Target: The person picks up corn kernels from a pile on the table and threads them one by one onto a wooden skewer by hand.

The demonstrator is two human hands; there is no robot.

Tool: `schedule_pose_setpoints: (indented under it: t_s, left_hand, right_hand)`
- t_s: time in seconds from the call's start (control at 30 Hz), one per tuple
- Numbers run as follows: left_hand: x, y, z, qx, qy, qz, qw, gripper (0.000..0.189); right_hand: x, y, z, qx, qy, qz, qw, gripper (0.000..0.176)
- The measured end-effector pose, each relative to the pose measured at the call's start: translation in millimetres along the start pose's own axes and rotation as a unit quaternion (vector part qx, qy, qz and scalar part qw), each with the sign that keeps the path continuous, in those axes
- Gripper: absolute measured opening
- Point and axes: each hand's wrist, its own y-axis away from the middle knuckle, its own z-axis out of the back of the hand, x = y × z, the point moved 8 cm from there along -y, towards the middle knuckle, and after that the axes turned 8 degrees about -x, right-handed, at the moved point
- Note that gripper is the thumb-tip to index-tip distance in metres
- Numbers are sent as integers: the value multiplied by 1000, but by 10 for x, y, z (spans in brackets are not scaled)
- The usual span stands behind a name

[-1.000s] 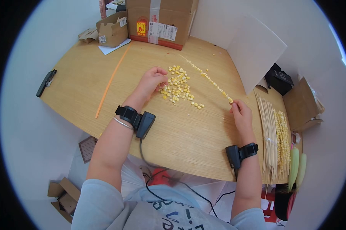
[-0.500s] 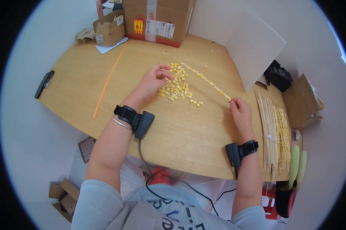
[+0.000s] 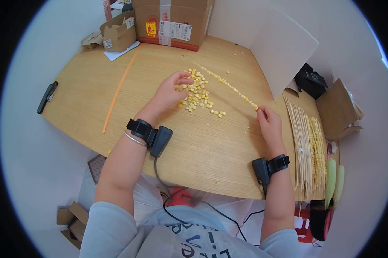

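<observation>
My right hand (image 3: pixel 269 124) pinches the lower end of a thin skewer threaded with corn kernels (image 3: pixel 232 87). The skewer slants up and away to the left, and its bare tip points toward the far side of the table. Over the left edge of a pile of loose yellow corn kernels (image 3: pixel 198 95), my left hand (image 3: pixel 171 89) hovers with fingers curved and the thumb apart from them. I see nothing between those fingers. A few kernels lie a little apart at the pile's near right side.
On the right lie a bundle of bare skewers (image 3: pixel 300 150), a row of filled corn skewers (image 3: pixel 316 150) and corn cobs (image 3: pixel 330 180). A big cardboard box (image 3: pixel 177 30) stands at the back, a white board (image 3: pixel 282 51) behind right. An orange strip (image 3: pixel 121 88) and a stapler (image 3: pixel 47 97) lie left.
The fingers of my left hand have spread slightly apart beside the pile. My right hand keeps its hold on the skewer. The whole view has shifted a little.
</observation>
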Motion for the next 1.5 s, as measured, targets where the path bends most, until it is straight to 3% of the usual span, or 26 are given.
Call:
schedule_pose_setpoints:
  t_s: [0.2, 0.27, 0.4, 0.5, 0.57, 0.7, 0.77, 0.97, 1.5]
  left_hand:
    - [55, 51, -156, 37, -82, 28, 996, 45]
    - [-100, 71, -197, 29, -192, -115, 974, 43]
    - [-53, 80, -190, 48, -203, -100, 973, 40]
    - [16, 41, -146, 46, -185, -50, 980, 39]
    - [90, 6, -32, -15, -92, 32, 995, 35]
    - [157, -28, -11, -31, -39, -5, 999, 38]
    - [-1, -3, -54, -36, -162, -115, 979, 39]
    - [27, 58, -168, 18, -195, -60, 979, 41]
    - [-17, 56, -162, 23, -202, -98, 974, 31]
  right_hand:
    - [-36, -3, -11, -2, -4, -2, 1000, 16]
    - [-43, -5, -16, -5, -11, -2, 1000, 16]
    - [-52, -4, -18, -2, -10, -1, 1000, 16]
    - [-45, -7, -17, -3, -10, 2, 1000, 16]
    - [-39, -8, -12, -3, -8, 0, 1000, 16]
    - [-4, 0, 0, -1, -7, -4, 1000, 16]
    - [-15, 0, -4, 0, -8, -5, 1000, 16]
    - [-44, 1, -25, 2, -16, -8, 1000, 17]
    - [-50, -4, -32, 6, 0, -3, 1000, 16]
